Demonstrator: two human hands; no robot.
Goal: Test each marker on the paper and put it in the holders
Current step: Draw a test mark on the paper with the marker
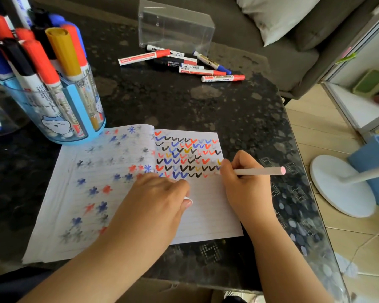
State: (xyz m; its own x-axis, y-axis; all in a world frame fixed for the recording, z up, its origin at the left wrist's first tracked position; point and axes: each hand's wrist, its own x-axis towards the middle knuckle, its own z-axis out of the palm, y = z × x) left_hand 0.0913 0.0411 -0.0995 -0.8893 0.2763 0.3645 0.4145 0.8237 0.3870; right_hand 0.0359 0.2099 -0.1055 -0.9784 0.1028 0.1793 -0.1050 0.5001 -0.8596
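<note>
Pale pink slim marker, gripped by the right hand, meets the lined notebook paper at centre frame. Left hand, fingers curled, pins the page; a light, short tick beside the last row should do.

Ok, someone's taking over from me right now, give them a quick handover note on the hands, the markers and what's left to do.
Right hand: grips a pale pink marker, tip end at the right edge of the check marks, back end pointing right.
Left hand: rests on the notebook, fingers curled round a small white piece, probably the cap; hard to tell.
Done: the right page carries rows of check marks, and the blue holder at the left is packed with markers.
Left: finish this one, cap it, put it in a holder, then test the loose markers lying in front of the clear box.
</note>
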